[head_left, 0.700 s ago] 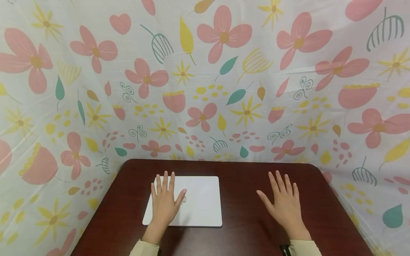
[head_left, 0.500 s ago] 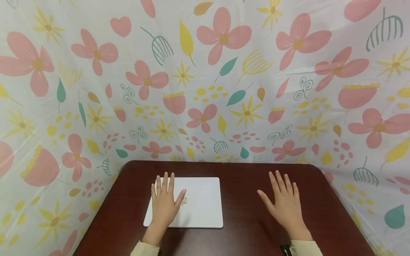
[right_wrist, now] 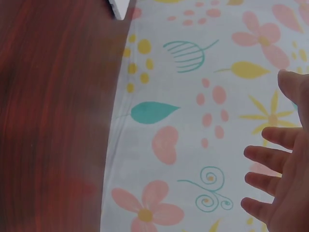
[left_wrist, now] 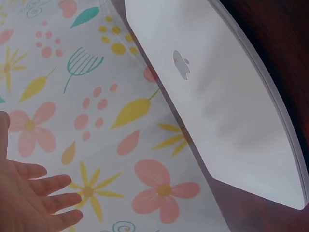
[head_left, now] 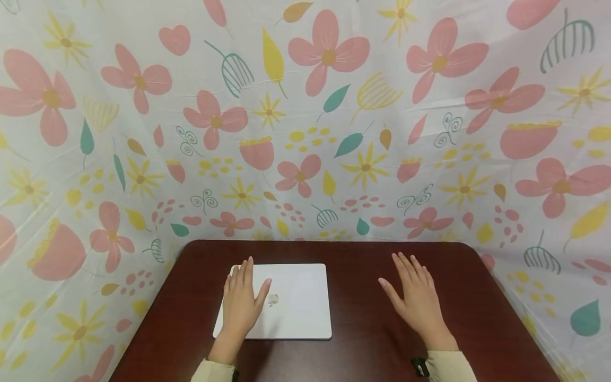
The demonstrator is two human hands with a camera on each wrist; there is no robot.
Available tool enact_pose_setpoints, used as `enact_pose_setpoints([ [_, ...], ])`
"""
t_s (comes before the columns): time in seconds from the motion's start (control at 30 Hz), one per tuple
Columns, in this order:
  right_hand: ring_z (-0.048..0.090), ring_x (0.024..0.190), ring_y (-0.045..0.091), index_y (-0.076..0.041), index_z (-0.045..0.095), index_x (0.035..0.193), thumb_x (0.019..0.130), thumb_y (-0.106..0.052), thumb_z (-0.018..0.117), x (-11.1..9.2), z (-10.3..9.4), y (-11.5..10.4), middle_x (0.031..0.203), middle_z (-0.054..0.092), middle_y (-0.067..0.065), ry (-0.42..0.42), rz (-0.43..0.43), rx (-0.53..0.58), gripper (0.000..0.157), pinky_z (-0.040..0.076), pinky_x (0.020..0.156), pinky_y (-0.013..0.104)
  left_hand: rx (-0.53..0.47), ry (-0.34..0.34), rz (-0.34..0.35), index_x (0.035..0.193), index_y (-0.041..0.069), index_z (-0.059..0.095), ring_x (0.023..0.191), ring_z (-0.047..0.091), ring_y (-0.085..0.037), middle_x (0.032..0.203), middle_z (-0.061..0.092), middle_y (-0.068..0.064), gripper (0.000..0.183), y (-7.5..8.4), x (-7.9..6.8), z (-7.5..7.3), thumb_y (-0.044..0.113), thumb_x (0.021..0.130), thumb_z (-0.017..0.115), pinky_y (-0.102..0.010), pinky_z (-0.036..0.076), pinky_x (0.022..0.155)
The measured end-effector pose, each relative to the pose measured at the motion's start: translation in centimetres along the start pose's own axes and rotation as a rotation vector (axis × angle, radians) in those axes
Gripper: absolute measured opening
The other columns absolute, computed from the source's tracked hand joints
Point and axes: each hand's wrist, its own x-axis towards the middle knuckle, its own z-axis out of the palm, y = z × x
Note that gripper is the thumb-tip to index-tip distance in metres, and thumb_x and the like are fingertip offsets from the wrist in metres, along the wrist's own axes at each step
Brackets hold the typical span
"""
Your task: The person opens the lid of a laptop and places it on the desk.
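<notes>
A closed white laptop (head_left: 298, 307) with an apple logo on its lid lies on the dark wooden table (head_left: 355, 318), left of the middle. My left hand (head_left: 239, 306) hovers over the laptop's left part, fingers extended and thumb spread; in the left wrist view a gap shows between this hand (left_wrist: 34, 198) and the laptop (left_wrist: 217, 101). To the right, my right hand (head_left: 419, 302) is held above the table with straight fingers and holds nothing. In the right wrist view this hand (right_wrist: 285, 169) is at the right edge, and only a corner of the laptop (right_wrist: 119, 7) shows.
A white cloth (head_left: 305, 122) printed with pink, yellow and green flowers and leaves hangs behind the table and along its sides. Cream sleeves (head_left: 451, 366) cover the forearms, with a black band (head_left: 420, 367) at the right wrist.
Both hands have turned slightly, thumbs upward, and their fingers look closer together. The left hand has shifted a little left, uncovering the laptop's logo. The laptop has stayed in place.
</notes>
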Motion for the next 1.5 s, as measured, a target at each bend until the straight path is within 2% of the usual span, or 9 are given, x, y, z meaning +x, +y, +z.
enact_pose_setpoints([
  [0.27, 0.025, 0.128, 0.031, -0.01, 0.035, 0.135, 0.083, -0.042, 0.056, 0.7, 1.0, -0.5, 0.136, 0.037, 0.013, 0.008, -0.023, 0.057, 0.065, 0.02, 0.1, 0.052, -0.03, 0.073, 0.004, 0.134, 0.004, 0.035, 0.119, 0.039, -0.036, 0.125, 0.047, -0.019, 0.062, -0.7, 0.0, -0.1, 0.043, 0.088, 0.047, -0.05, 0.031, 0.096],
  [0.4, 0.029, 0.127, 0.032, -0.009, 0.036, 0.135, 0.083, -0.04, 0.058, 0.9, 1.4, -0.8, 0.135, 0.038, 0.014, 0.014, -0.021, 0.09, 0.064, 0.022, 0.098, 0.052, -0.046, 0.085, -0.013, 0.133, 0.002, 0.036, 0.116, 0.041, -0.036, 0.124, 0.047, -0.02, 0.06, -1.2, 0.1, -0.2, 0.04, 0.089, 0.047, -0.05, 0.032, 0.095],
  [0.8, 0.031, 0.125, 0.033, -0.009, 0.033, 0.136, 0.085, -0.039, 0.056, 0.9, 2.6, -1.6, 0.135, 0.038, 0.014, -0.008, 0.02, 0.155, 0.064, 0.025, 0.096, 0.054, -0.105, 0.095, -0.093, 0.133, -0.001, 0.036, 0.116, 0.041, -0.036, 0.125, 0.046, -0.021, 0.058, -2.3, 0.1, -0.5, 0.038, 0.09, 0.044, -0.05, 0.032, 0.094],
  [1.1, 0.032, 0.124, 0.034, -0.007, 0.032, 0.136, 0.085, -0.039, 0.054, 0.9, 3.4, -2.4, 0.135, 0.037, 0.014, -0.043, 0.058, 0.212, 0.064, 0.026, 0.095, 0.055, -0.122, 0.129, -0.148, 0.13, -0.002, 0.038, 0.113, 0.042, -0.036, 0.122, 0.047, -0.022, 0.056, -3.1, 0.0, -0.3, 0.034, 0.089, 0.049, -0.051, 0.033, 0.091],
  [1.5, 0.03, 0.125, 0.031, -0.01, 0.03, 0.138, 0.086, -0.039, 0.054, 0.8, 4.7, -2.8, 0.138, 0.034, 0.01, -0.088, 0.087, 0.289, 0.064, 0.027, 0.096, 0.054, -0.141, 0.102, -0.212, 0.132, -0.003, 0.035, 0.114, 0.041, -0.037, 0.124, 0.045, -0.024, 0.057, -3.9, 0.0, 0.1, 0.035, 0.09, 0.046, -0.052, 0.033, 0.091],
])
